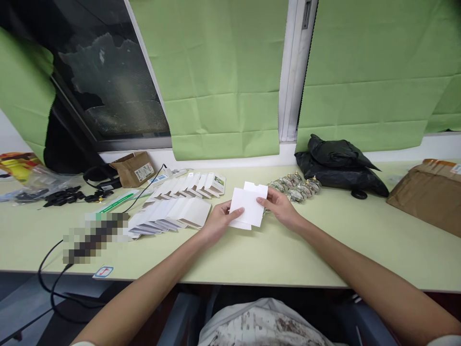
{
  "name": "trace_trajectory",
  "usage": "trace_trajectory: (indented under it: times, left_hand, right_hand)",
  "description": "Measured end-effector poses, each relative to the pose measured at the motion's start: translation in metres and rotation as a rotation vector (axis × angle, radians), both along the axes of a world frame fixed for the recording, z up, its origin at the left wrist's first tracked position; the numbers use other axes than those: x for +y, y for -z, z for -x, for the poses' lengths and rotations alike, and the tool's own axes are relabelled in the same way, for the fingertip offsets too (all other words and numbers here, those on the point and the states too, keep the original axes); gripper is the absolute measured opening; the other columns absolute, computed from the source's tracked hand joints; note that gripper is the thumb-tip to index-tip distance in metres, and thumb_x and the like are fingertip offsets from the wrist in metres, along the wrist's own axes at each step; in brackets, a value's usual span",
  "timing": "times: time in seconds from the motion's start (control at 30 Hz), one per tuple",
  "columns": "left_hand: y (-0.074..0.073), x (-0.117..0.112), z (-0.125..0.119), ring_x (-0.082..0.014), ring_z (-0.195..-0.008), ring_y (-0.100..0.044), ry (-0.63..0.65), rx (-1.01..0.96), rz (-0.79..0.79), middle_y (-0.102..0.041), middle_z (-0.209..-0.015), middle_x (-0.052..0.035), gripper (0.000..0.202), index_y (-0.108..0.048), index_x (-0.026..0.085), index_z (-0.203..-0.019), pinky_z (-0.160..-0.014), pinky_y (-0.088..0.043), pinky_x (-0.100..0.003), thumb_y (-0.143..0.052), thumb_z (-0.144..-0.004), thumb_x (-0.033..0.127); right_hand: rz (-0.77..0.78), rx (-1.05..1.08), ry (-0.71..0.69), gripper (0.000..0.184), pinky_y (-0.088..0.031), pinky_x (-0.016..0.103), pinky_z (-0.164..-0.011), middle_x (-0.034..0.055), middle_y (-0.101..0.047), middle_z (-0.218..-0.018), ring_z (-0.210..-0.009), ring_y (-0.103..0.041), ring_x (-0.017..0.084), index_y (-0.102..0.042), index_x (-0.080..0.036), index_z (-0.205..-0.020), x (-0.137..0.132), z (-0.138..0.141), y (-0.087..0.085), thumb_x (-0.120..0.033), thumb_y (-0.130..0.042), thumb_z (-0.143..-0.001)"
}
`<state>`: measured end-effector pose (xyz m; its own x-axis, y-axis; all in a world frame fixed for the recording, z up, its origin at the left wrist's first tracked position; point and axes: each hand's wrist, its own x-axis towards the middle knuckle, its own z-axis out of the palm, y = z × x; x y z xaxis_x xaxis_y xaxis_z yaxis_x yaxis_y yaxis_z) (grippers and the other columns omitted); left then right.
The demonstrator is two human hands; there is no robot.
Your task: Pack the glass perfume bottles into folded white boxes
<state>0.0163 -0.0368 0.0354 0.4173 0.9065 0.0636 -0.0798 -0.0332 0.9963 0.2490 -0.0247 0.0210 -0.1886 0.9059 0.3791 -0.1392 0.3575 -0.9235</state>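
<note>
Closest to the lens is the person's lap in camo-print fabric, with both bare forearms reaching out from there over the pale green table. Biggest thing in view is the green sheeting hung across the window behind the table, with a dark pane showing at the upper left. Against the back wall on the right sits a crumpled black plastic bag, and further right a brown paper parcel lies on the tabletop. Left of centre there are two fanned-out rows of flat white cartons, overlapping like roof tiles, and behind them a small open cardboard box. A black cable loops off the front edge on the left. Just beside the right hand is a cluster of small shiny wrapped items; honestly can't make out what they are from here. In the middle, held just above the table, is a white carton blank, flat and unfolded with a little notch on its top edge. The left hand pinches its lower left edge, thumb on top and fingers tucked underneath. The right hand grips the right edge, fingers curled together against the card.
</note>
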Motion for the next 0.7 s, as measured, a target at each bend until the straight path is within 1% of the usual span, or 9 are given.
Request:
trace_trajectory:
  times: [0.17, 0.27, 0.33, 0.4, 0.5, 0.53, 0.6, 0.63, 0.7]
  left_hand:
    - [-0.007, -0.011, 0.004, -0.0299, -0.1, -0.074, 0.061, 0.102, -0.036, -0.078, -0.118, -0.0119, 0.054, -0.075, 0.017, -0.123, -0.09, -0.057, -0.042, -0.08, -0.084, 0.055]
    - [-0.009, -0.014, 0.006, -0.0291, -0.093, -0.073, 0.04, 0.159, -0.105, -0.078, -0.111, -0.0117, 0.054, -0.075, 0.016, -0.121, -0.082, -0.057, -0.039, -0.071, -0.089, 0.06]
    - [-0.008, -0.014, 0.012, -0.0285, -0.089, -0.072, -0.026, 0.24, -0.193, -0.078, -0.106, -0.0114, 0.053, -0.074, 0.016, -0.118, -0.074, -0.056, -0.036, -0.068, -0.091, 0.061]
    - [-0.008, -0.012, 0.023, -0.0281, -0.084, -0.071, -0.141, 0.386, -0.302, -0.077, -0.099, -0.0105, 0.052, -0.072, 0.017, -0.121, -0.069, -0.054, -0.035, -0.066, -0.092, 0.06]
    - [-0.015, -0.01, 0.046, -0.0296, -0.082, -0.07, -0.333, 0.674, -0.443, -0.075, -0.093, -0.0092, 0.057, -0.058, 0.021, -0.141, -0.073, -0.053, -0.037, -0.064, -0.094, 0.052]
    - [-0.018, -0.009, 0.054, -0.0315, -0.086, -0.071, -0.374, 0.776, -0.484, -0.074, -0.097, -0.0107, 0.06, -0.051, 0.021, -0.147, -0.077, -0.053, -0.04, -0.063, -0.095, 0.048]
    - [-0.023, -0.01, 0.065, -0.0365, -0.104, -0.069, -0.413, 0.941, -0.572, -0.07, -0.118, -0.0169, 0.065, -0.041, 0.022, -0.155, -0.086, -0.053, -0.046, -0.061, -0.097, 0.039]
    - [-0.025, -0.011, 0.068, -0.0394, -0.113, -0.066, -0.435, 1.007, -0.627, -0.065, -0.128, -0.0203, 0.064, -0.038, 0.021, -0.157, -0.091, -0.052, -0.05, -0.058, -0.097, 0.033]
    - [-0.024, -0.013, 0.069, -0.0435, -0.13, -0.056, -0.482, 1.096, -0.768, -0.056, -0.142, -0.0244, 0.06, -0.041, 0.018, -0.155, -0.101, -0.047, -0.059, -0.053, -0.096, 0.02]
  right_hand:
    - [0.056, 0.047, -0.017, 0.046, -0.056, 0.046, -0.096, 0.0083, -0.075, -0.114, -0.108, -0.069, 0.027, -0.069, -0.022, -0.113, -0.002, 0.004, 0.002, -0.051, -0.083, -0.081]
    - [0.062, 0.033, -0.056, 0.046, -0.056, 0.044, -0.095, 0.0083, -0.074, -0.115, -0.106, -0.069, 0.026, -0.067, -0.022, -0.117, -0.003, 0.005, 0.003, -0.05, -0.081, -0.083]
    - [0.029, -0.011, -0.066, 0.047, -0.056, 0.042, -0.093, 0.0075, -0.073, -0.112, -0.103, -0.068, 0.025, -0.064, -0.022, -0.12, -0.004, 0.006, 0.005, -0.05, -0.079, -0.086]
    - [-0.027, -0.116, -0.005, 0.047, -0.055, 0.04, -0.088, 0.0055, -0.072, -0.101, -0.095, -0.067, 0.023, -0.061, -0.022, -0.124, -0.003, 0.005, 0.007, -0.05, -0.075, -0.089]
    - [-0.108, -0.308, 0.163, 0.047, -0.052, 0.038, -0.081, 0.0038, -0.069, -0.096, -0.089, -0.064, 0.021, -0.056, -0.023, -0.131, -0.003, 0.002, 0.009, -0.048, -0.068, -0.094]
    - [-0.127, -0.357, 0.202, 0.046, -0.051, 0.037, -0.081, 0.0041, -0.069, -0.097, -0.089, -0.064, 0.021, -0.056, -0.023, -0.133, -0.003, 0.0, 0.009, -0.047, -0.066, -0.095]
    - [-0.167, -0.435, 0.24, 0.039, -0.049, 0.037, -0.081, 0.0046, -0.069, -0.1, -0.092, -0.064, 0.022, -0.059, -0.024, -0.13, -0.003, -0.002, 0.008, -0.045, -0.063, -0.097]
    - [-0.186, -0.471, 0.246, 0.034, -0.049, 0.037, -0.082, 0.0047, -0.069, -0.1, -0.094, -0.064, 0.022, -0.062, -0.025, -0.125, -0.004, -0.003, 0.008, -0.044, -0.062, -0.098]
    - [-0.212, -0.534, 0.241, 0.026, -0.049, 0.037, -0.082, 0.0051, -0.069, -0.102, -0.098, -0.063, 0.023, -0.067, -0.025, -0.116, -0.005, -0.004, 0.008, -0.043, -0.06, -0.099]
